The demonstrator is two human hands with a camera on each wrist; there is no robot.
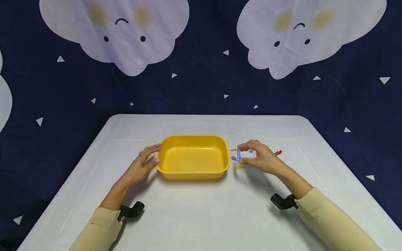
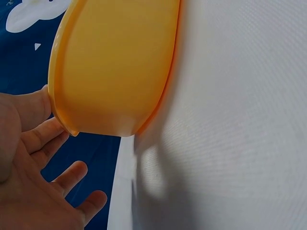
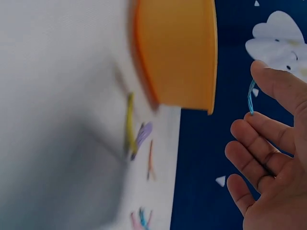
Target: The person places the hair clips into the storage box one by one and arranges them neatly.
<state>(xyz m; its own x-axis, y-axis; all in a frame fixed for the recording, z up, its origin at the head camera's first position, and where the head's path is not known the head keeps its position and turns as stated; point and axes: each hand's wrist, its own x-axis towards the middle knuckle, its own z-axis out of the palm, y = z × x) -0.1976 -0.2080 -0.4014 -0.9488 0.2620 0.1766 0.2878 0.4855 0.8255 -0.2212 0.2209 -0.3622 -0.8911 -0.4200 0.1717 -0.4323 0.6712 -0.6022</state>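
Observation:
A yellow plastic tub (image 1: 193, 176) stands on the white table. My left hand (image 1: 142, 166) touches its left end, thumb and fingertips along the rim (image 2: 56, 103); its other fingers spread out free of the tub. To the right of the tub, my right hand (image 1: 260, 157) pinches a small light-blue hair clip (image 3: 250, 97) between thumb and index finger, raised off the table. Under and around that hand lie more small clips: yellow (image 1: 238, 167), purple (image 3: 143, 134), orange (image 3: 150, 160) and red (image 1: 278, 152). Pink and blue pieces are partly hidden behind the hand.
The white tabletop (image 1: 201, 216) extends in front of the tub and to both sides. Behind it hangs a dark blue cloth (image 1: 201, 87) with printed clouds and small white triangles. Black wrist mounts (image 1: 284, 201) sit at both cuffs.

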